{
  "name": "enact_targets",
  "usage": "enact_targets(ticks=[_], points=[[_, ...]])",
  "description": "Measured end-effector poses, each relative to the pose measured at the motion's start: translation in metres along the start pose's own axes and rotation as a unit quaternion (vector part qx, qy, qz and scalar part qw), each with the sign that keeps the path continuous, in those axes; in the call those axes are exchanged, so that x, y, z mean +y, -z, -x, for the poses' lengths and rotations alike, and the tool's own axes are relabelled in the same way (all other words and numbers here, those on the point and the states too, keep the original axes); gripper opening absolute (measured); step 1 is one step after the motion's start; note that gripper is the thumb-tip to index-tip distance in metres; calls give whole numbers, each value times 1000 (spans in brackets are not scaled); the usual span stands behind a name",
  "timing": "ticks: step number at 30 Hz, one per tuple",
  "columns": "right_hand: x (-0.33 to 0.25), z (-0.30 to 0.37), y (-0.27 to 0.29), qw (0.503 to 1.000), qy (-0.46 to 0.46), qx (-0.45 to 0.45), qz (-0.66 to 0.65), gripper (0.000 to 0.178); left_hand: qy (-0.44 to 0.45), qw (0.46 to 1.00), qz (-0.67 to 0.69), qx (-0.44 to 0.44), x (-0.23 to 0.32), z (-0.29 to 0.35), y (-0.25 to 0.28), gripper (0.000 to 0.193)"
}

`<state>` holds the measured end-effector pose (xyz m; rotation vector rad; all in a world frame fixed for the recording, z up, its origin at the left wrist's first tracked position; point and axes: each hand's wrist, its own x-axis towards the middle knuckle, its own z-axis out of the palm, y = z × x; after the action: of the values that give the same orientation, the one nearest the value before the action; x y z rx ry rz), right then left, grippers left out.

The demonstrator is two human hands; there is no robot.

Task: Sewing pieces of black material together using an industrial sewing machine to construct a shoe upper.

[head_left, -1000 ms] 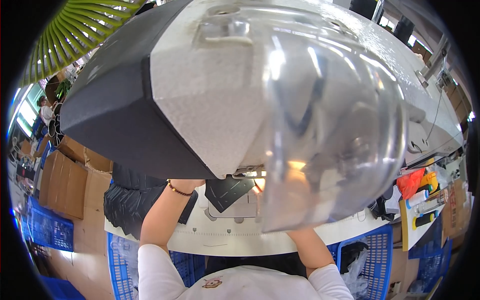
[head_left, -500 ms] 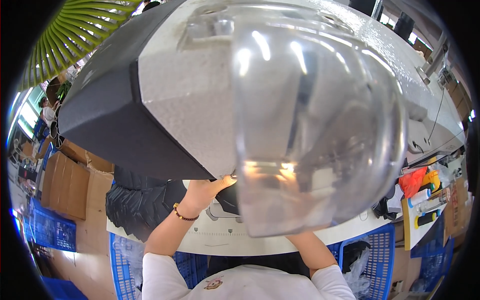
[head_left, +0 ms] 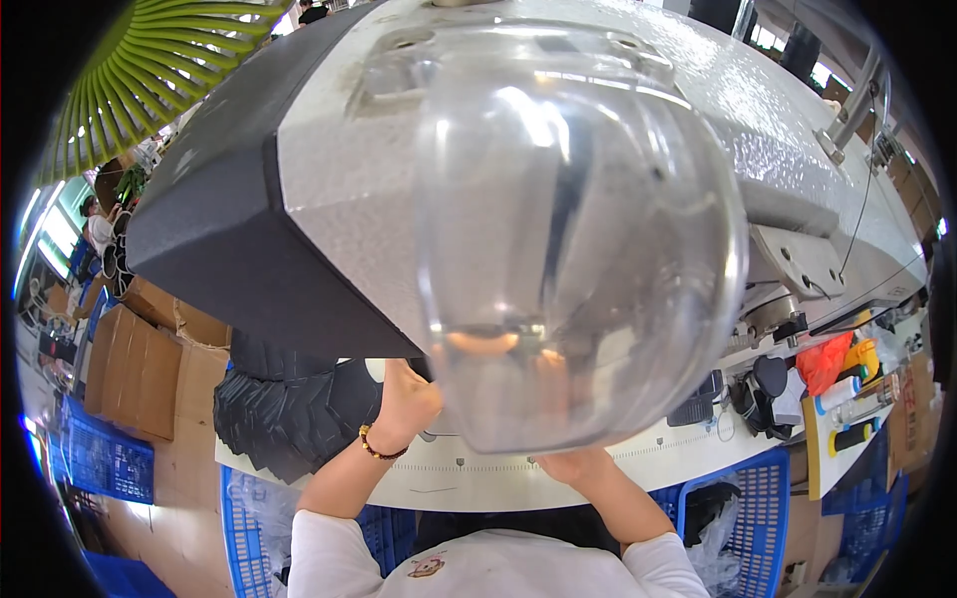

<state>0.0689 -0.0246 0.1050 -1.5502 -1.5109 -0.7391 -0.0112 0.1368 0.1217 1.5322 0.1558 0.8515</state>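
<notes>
A large sewing machine [head_left: 339, 164] with a pale head and a dark end cover fills the upper view. Its curved clear shield [head_left: 598, 229] stands in front of the stitching area and blurs what lies behind. My left hand [head_left: 407, 404], with a beaded bracelet at the wrist, is below the dark cover at the shield's left edge; its fingertips are hidden. Under the shield's lower rim is my right hand [head_left: 573, 464], its fingers smeared behind the plastic. Beside my left hand lies a fanned pile of black cut pieces [head_left: 289, 414].
The pale worktable [head_left: 478, 486] carries a printed ruler scale. Blue plastic baskets [head_left: 763, 518] flank my body below it. Thread spools [head_left: 855, 437] and a red bag [head_left: 823, 363] lie at right. Cardboard boxes [head_left: 130, 369] stand left, under a green fan guard [head_left: 169, 70].
My left hand has turned and shifted down slightly, its thumb no longer stretched along the machine's edge. My right hand has moved left. The shield appears further left as the view shifts.
</notes>
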Motion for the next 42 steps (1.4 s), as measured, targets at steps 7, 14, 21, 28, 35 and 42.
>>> enact_targets(ticks=[7, 14, 21, 28, 35, 42], points=[[0, -1, 0, 999, -20, -28, 30, 17, -21, 999, 26, 6, 12, -10, -13, 11], [3, -10, 0, 999, -28, -38, 12, 20, 67, 997, -35, 2, -9, -9, 5, 6], [4, -16, -3, 965, -212, -29, -150, 22, -69, 973, -214, -51, -39, -17, 23, 20], [7, -32, 1, 940, -253, -27, -227, 21, -86, 949, -292, -77, -34, -26, 23, 24], [11, -44, 4, 962, -200, -31, -184, 22, -48, 965, -247, -78, -24, -38, 15, 25], [16, -33, -5, 899, -294, -16, -325, 25, -7, 977, -195, -81, -18, -58, 3, 26]])
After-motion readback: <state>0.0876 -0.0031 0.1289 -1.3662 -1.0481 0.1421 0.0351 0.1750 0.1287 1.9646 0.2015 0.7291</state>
